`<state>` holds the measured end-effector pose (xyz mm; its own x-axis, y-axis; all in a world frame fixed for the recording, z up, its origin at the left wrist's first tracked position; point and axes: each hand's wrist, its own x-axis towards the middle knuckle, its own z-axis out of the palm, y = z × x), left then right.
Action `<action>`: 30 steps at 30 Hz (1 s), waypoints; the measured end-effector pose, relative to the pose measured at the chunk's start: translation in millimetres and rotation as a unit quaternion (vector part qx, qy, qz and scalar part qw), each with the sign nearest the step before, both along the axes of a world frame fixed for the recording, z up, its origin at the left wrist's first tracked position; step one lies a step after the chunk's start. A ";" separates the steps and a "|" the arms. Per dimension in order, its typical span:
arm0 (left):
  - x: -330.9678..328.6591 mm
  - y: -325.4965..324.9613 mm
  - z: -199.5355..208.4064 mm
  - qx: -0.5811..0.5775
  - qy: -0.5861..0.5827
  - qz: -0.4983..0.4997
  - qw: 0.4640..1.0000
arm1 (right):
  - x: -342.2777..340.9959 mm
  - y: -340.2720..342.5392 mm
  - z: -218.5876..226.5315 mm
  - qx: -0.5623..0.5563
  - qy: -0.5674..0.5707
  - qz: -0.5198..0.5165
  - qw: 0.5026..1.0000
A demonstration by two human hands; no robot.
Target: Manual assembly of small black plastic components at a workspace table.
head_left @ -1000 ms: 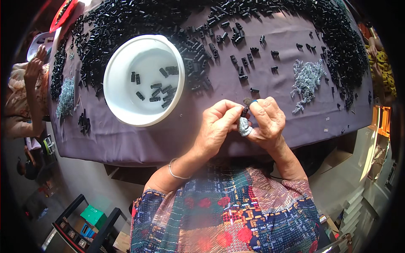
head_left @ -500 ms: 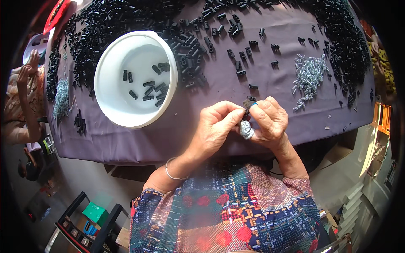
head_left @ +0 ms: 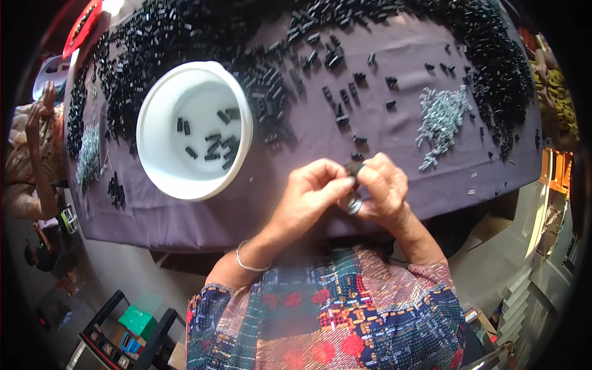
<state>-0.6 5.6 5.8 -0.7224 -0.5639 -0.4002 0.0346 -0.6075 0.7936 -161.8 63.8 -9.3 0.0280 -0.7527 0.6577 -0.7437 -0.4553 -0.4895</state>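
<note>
left hand [head_left: 306,193] and right hand [head_left: 386,190] grip a blurred dark piece [head_left: 354,171] between their fingertips.

Finding bare purple tablecloth [head_left: 265,185] between the white bowl [head_left: 145,135] and the left hand [head_left: 311,191], and along the near edge in front of the bowl. Meeting the bowl's rim farther left, then a small black cluster [head_left: 115,190] near the cloth's left end. Running into a dense heap of black pieces [head_left: 179,31] behind the bowl. Facing scattered black pieces [head_left: 391,81] with gaps between them beyond the hands, and finding clear cloth between the right hand [head_left: 387,188] and the silvery pile [head_left: 444,120]. Having little room between both hands' fingertips, around a small dark piece [head_left: 354,166].
</note>
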 end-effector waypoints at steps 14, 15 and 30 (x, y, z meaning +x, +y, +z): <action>62.1 -52.4 54.1 -0.602 -0.307 0.241 0.697 | -34.5 20.0 31.3 0.235 -0.076 -0.118 0.962; 68.0 -58.8 51.9 -0.610 -0.345 0.228 0.676 | -33.2 20.9 35.3 0.284 -0.074 -0.103 0.951; 43.8 -1.9 50.6 -0.650 -0.068 0.207 0.728 | -12.3 4.0 43.5 0.078 -0.111 -0.082 0.987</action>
